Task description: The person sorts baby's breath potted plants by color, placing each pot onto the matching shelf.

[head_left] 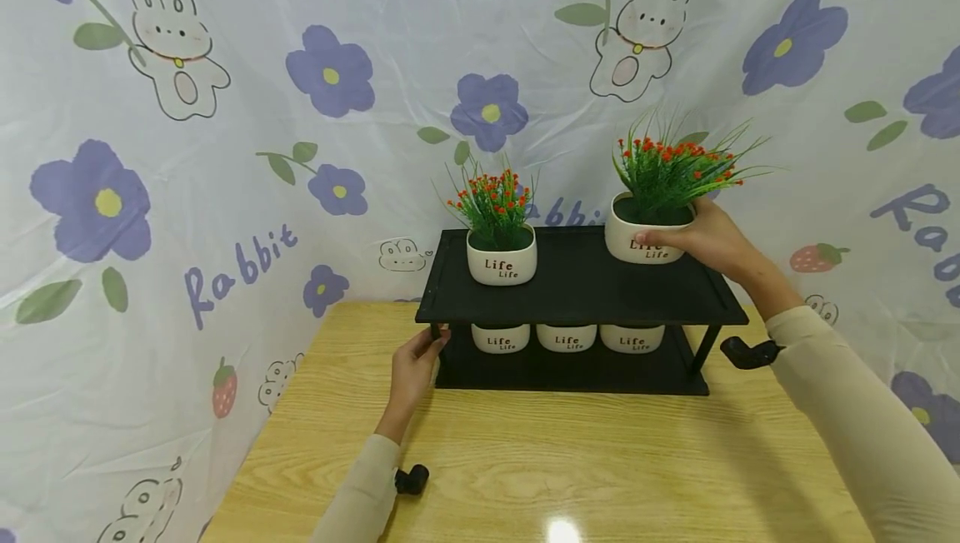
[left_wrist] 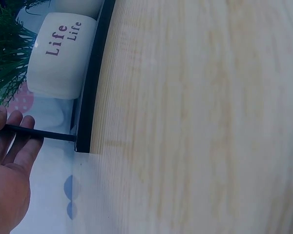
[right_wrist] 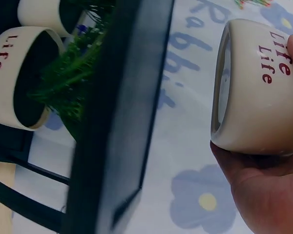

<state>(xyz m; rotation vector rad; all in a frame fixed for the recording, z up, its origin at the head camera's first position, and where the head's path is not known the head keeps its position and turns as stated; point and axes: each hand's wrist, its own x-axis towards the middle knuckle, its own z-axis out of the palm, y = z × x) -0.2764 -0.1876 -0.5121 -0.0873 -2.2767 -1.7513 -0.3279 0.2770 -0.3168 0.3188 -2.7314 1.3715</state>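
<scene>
My right hand (head_left: 720, 241) grips a white "Life" flowerpot (head_left: 622, 231) with green grass and red flowers, thumb across its front. In the right wrist view, the underside of this pot (right_wrist: 254, 97) shows clear of the upper board, so it is held in the air. Below it stands a black two-tier shelf (head_left: 570, 285). My left hand (head_left: 412, 364) holds the shelf's left front post (left_wrist: 44, 133), with the fingers on one side and the thumb on the other. Another red-flowered pot (head_left: 502, 264) sits on the left of the upper tier.
On the lower tier stand three white pots, left (head_left: 501, 341), middle (head_left: 566, 339) and right (head_left: 632, 340), their tops hidden by the upper board. The shelf rests on a wooden table (head_left: 570, 451). Behind hangs a rabbit-and-flower cloth (head_left: 420, 27).
</scene>
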